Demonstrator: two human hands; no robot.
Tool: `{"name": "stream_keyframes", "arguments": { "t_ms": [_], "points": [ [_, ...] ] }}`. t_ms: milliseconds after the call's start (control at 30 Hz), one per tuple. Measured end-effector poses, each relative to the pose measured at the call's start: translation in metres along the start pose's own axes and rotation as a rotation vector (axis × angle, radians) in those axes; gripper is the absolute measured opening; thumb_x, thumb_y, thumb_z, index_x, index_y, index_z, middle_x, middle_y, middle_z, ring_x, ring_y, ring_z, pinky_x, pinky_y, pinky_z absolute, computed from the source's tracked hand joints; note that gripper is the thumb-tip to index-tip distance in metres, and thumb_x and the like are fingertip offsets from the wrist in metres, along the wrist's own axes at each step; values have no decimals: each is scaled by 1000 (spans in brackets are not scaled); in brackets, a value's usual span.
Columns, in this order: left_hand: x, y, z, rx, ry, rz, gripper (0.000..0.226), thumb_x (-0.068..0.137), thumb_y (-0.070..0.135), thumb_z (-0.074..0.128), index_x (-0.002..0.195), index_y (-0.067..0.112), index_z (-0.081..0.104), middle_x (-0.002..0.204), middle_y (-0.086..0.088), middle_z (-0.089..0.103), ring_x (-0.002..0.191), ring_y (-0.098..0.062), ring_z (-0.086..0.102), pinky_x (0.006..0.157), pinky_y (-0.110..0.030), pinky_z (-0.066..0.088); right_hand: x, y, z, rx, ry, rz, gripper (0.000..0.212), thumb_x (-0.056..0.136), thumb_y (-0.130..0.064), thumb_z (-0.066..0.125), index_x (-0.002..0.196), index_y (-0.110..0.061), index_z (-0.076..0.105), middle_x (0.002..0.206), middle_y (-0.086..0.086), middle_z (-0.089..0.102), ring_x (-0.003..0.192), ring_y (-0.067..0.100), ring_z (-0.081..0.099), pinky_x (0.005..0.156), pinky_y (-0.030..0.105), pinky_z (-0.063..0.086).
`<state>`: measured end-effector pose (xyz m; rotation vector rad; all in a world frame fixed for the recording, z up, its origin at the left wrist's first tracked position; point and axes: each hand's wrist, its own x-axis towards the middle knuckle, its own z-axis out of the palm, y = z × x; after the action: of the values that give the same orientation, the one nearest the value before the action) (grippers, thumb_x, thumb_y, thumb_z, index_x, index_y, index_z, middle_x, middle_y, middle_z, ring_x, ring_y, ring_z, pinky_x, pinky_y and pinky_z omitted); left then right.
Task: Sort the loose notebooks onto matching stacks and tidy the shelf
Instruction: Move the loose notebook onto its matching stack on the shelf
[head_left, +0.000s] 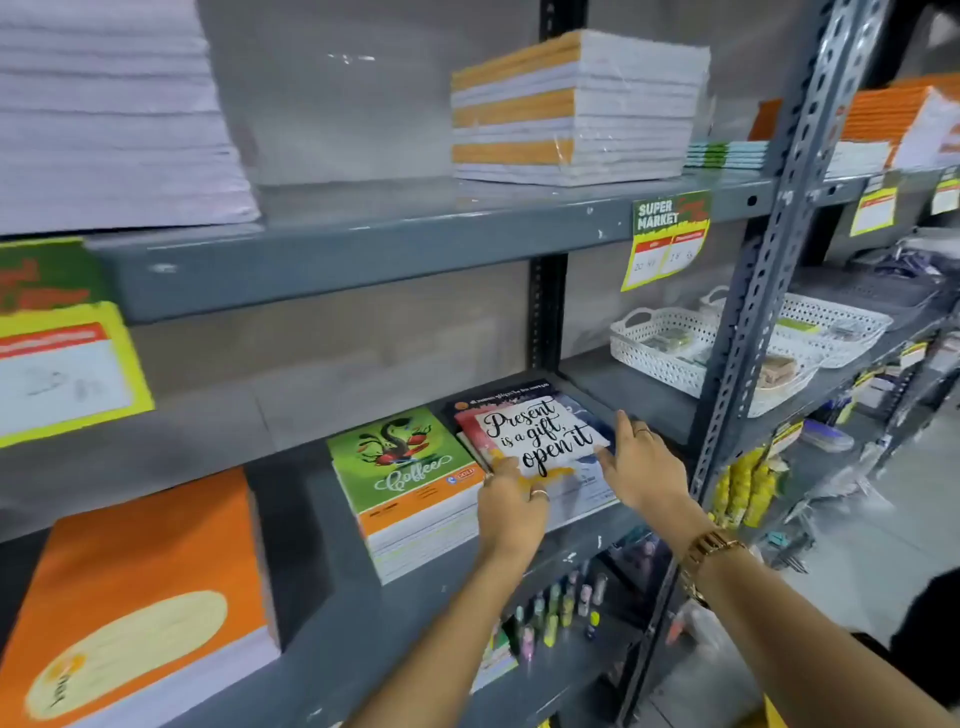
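Notebooks fill the middle shelf (337, 597) of a grey metal rack. The one being handled is the quote notebook (540, 434): a white cover with black script reading "Present is a gift, open it", red at its left edge, blue and yellow splashes near the bottom. It lies flat on top of a short stack, turned a little crooked to the ones beneath, with a dark cover showing behind it.

The left hand (511, 501) sits at the near left corner of that cover, fingers curled over the edge and seeming to pinch it; a ring shows on one finger. The right hand (641, 462) rests against the cover's right side with fingers spread and flat, pressing rather than gripping. A gold watch (709, 556) is on that wrist.

Just beside this pile, to the left, stands the Coffee stack (410, 467), green cover on top with an orange band, squared up and taller. Further left lies an orange stack (140, 587) with a pale oval label.

On the shelf above sits a wrapped bundle (576, 109) of orange-spined books. A price tag (667, 239) hangs from that shelf's edge. White baskets (670, 348) stand to the right.
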<state>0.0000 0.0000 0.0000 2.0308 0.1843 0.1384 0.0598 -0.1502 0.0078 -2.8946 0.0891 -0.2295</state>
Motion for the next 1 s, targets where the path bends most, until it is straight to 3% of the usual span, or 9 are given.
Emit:
{"name": "stream_keyframes", "arguments": {
  "t_ms": [133, 267, 433, 533, 633, 700, 767, 800, 1000],
  "points": [
    [7, 0, 29, -191, 111, -276, 53, 85, 6, 58, 134, 3, 39, 137, -17, 47, 121, -33, 49, 99, -34, 42, 19, 15, 13, 60, -111, 121, 62, 96, -39, 41, 143, -4, 20, 143, 20, 37, 129, 36, 39, 97, 45, 43],
    [21, -3, 39, -401, 186, -586, 33, 83, 0, 55, 116, -2, 51, 121, -24, 57, 105, -38, 57, 81, -38, 50, 33, 22, 27, 47, -245, 202, 62, 96, -38, 39, 143, -3, 20, 143, 21, 36, 129, 38, 40, 100, 45, 40],
    [35, -9, 44, -510, 220, -696, 30, 83, -3, 54, 113, -3, 57, 115, -23, 62, 102, -37, 59, 80, -37, 52, 44, 23, 33, 38, -292, 251, 67, 92, -45, 46, 140, -2, 27, 143, 20, 36, 130, 38, 37, 104, 45, 37],
    [38, -10, 46, -514, 246, -732, 29, 84, -2, 53, 112, -2, 57, 114, -23, 62, 100, -38, 61, 77, -36, 53, 50, 26, 29, 36, -263, 312, 67, 83, -50, 57, 130, -4, 45, 134, 16, 50, 125, 34, 45, 101, 40, 40],
    [37, -6, 46, -520, 267, -775, 26, 86, 3, 51, 111, -3, 56, 114, -25, 62, 101, -40, 63, 84, -42, 54, 48, 24, 26, 16, -211, 328, 54, 77, -48, 62, 115, -10, 59, 126, 14, 58, 119, 33, 49, 99, 36, 40],
    [35, -2, 43, -605, 274, -781, 20, 88, 1, 49, 106, -5, 56, 103, -24, 65, 90, -36, 65, 76, -38, 54, 45, 21, 25, 44, -146, 330, 51, 80, -39, 63, 118, -6, 56, 128, 17, 54, 122, 35, 44, 100, 36, 38],
    [30, 3, 35, -692, 273, -762, 8, 89, -2, 47, 85, -2, 53, 70, -17, 60, 59, -24, 55, 55, -28, 45, 43, 19, 24, 106, -66, 310, 49, 86, -25, 60, 122, 5, 48, 129, 22, 51, 122, 37, 42, 101, 37, 36],
    [29, 5, 31, -722, 268, -755, 15, 89, -4, 46, 76, 2, 49, 59, -12, 52, 50, -19, 47, 49, -24, 38, 42, 18, 22, 115, -29, 287, 45, 87, -20, 57, 120, 9, 47, 127, 24, 51, 121, 37, 43, 101, 37, 35],
    [19, 13, 10, -853, 118, -735, 26, 84, -18, 45, 68, 4, 43, 65, -10, 54, 54, -14, 50, 37, -18, 45, 31, 6, -7, 140, 222, 258, 34, 87, -10, 55, 115, 9, 49, 120, 26, 54, 116, 38, 47, 97, 38, 37]
  ]
}}
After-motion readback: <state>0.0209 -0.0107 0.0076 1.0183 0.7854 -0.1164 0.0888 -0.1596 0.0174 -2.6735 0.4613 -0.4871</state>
